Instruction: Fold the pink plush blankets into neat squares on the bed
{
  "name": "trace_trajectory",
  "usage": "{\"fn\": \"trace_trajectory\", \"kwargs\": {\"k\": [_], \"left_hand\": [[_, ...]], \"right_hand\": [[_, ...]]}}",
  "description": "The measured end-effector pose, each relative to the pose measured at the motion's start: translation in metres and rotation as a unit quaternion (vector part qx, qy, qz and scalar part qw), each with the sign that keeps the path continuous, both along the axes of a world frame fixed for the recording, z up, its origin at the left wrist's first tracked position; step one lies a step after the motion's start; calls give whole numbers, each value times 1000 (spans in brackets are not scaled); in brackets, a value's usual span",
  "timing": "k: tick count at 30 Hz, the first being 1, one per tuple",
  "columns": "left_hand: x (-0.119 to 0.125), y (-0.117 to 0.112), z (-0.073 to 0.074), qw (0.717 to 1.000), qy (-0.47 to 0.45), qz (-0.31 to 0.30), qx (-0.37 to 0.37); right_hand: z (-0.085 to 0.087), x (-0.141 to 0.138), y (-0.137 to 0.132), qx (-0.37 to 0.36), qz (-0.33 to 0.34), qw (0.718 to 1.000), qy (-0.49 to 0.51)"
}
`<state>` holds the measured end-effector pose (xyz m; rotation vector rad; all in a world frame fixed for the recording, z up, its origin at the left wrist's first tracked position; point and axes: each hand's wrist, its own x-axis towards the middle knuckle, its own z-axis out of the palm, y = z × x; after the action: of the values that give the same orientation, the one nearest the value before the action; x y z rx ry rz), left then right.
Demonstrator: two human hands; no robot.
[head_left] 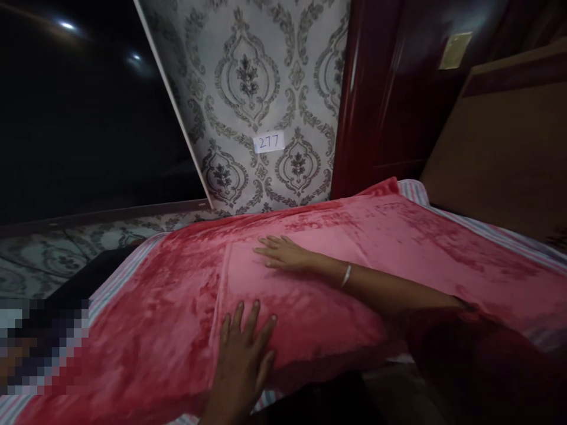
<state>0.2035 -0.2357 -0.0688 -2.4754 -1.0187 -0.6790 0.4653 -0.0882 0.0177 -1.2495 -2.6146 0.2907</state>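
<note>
A pink-red plush blanket [155,330] is spread over a surface, and a folded piece of the same plush cloth [328,319] lies on its middle. My right hand [283,254] rests flat on the upper part of this folded cloth, fingers spread and pointing left. Lower down, my left hand [243,354] lies at the folded cloth's left edge with its fingers spread and pointing away from me. Neither hand grips anything. A white band [346,274] circles my right wrist.
Striped cloth [117,280] shows around the blanket's edges. A large dark screen [88,118] stands at the left. Behind are patterned wallpaper [248,82] with a paper label [269,141] reading 277 and a dark red door [390,100]. A brown board-like panel [505,141] stands at the right.
</note>
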Motion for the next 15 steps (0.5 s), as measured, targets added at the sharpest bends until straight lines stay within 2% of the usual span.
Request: {"fn": "trace_trajectory", "kwargs": {"k": [2, 4, 6, 9, 10, 12, 15], "left_hand": [[-1, 3, 11, 1000, -4, -5, -7], [10, 4, 28, 1000, -19, -18, -16], [37, 2, 46, 997, -30, -62, -40], [101, -6, 64, 974, 7, -184, -129], [123, -7, 66, 963, 29, -217, -158], [160, -9, 60, 948, 65, -242, -195], [187, -9, 41, 949, 91, -236, -187]], "right_hand": [[-4, 35, -30, -1, 1, 1000, 7], [-7, 70, -55, -4, -9, 1000, 15], [-9, 99, -69, -9, -31, 999, 18], [-10, 125, -73, -17, -61, 998, 15], [-11, 129, -72, -17, -64, 998, 12], [-13, 133, -67, -11, -63, 998, 4], [-20, 137, -56, -4, -66, 998, -3]]}}
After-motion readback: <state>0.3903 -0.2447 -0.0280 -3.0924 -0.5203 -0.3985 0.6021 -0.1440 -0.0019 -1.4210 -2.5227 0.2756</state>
